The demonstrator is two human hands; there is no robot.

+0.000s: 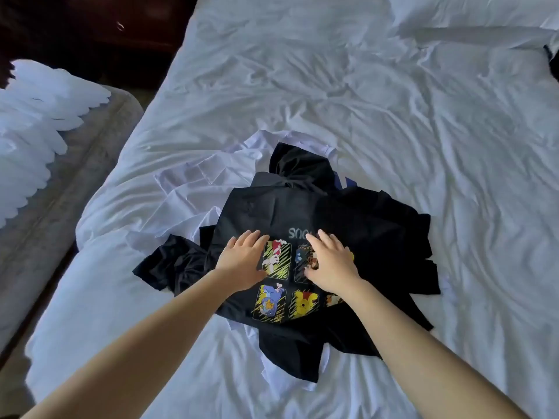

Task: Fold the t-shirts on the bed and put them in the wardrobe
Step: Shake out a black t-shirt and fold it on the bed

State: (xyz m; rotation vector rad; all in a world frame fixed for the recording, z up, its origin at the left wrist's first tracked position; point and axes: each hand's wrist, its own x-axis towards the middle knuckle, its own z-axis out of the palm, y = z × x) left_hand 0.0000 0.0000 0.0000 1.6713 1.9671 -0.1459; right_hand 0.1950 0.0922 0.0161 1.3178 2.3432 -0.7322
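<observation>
Already my left hand (242, 261) and right hand (331, 264) lay flat and open on the black cartoon-print t-shirt (302, 219), atop the unfolded heap on the bed (393, 116). Its length ran away from me, both hands equally near.

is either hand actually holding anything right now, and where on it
Nothing is gripped. The left hand and right hand both lie open, palms down, on the cartoon print of the black t-shirt.
</observation>
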